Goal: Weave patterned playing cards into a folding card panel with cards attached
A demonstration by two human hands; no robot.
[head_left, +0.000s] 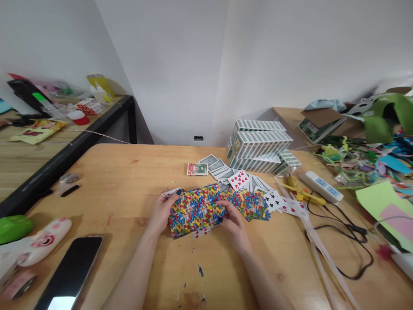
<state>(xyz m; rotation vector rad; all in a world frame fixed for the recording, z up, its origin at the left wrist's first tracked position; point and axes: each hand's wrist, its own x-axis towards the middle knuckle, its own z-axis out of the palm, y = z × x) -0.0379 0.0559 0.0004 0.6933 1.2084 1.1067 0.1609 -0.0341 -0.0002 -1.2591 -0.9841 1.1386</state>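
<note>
A multicoloured patterned sheet (195, 211) is stretched between my two hands, just above or on the wooden table. My left hand (162, 212) pinches its left edge, the thumb on top near the upper corner. On the right side of the sheet, the fingers of my right hand (235, 223) are closed around its edge. Another piece with the same pattern (253, 205) lies to the right, behind my right hand. A red diamond playing card (201, 233) pokes out below the sheet. Part of a further card (170, 193) shows by my left thumb.
Loose playing cards (222, 170) fan out behind the sheet, near a boxed deck (197, 169) and stacked card boxes (261, 144). At right are a yellow glue gun (300, 191), a power strip (322, 186) and a black cable (363, 265). A phone (71, 271) lies front left.
</note>
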